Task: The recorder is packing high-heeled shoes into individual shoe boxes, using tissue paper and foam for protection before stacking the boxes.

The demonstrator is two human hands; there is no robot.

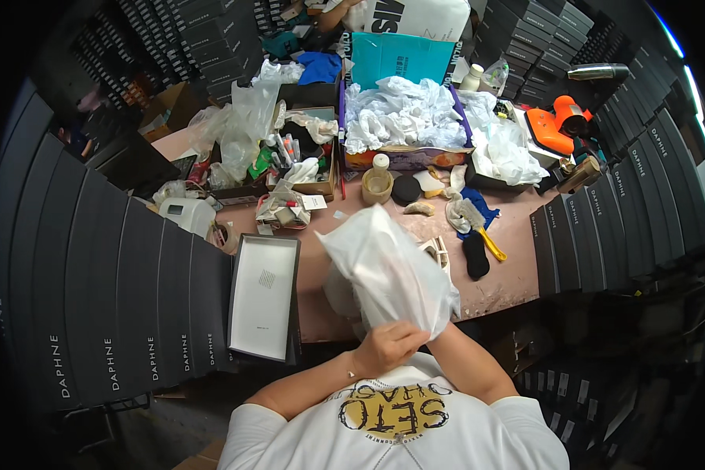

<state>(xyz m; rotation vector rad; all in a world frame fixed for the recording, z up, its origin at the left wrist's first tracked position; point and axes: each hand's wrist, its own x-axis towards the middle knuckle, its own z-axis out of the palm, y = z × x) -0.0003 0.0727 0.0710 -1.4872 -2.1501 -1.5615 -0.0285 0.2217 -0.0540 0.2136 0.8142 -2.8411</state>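
Observation:
A thin white translucent bag (384,262) hangs in front of me above the table, its closed end tilted up and to the left. My left hand (392,345) is closed, pinching the bag's lower edge. My right forearm (471,364) runs up into the bag's mouth, so the right hand is covered by the sheet and its fingers do not show. A faint pinkish shape shows through the bag; I cannot make out what it is. To the left lies a dark shoe box (263,301) with a white inside.
Dark box stacks (125,305) wall the left, and more boxes (627,211) the right. Beyond the bag are a bottle (377,182), a yellow-handled brush (489,241), a black pad (475,257), a carton of crumpled white paper (403,117) and an orange device (552,129).

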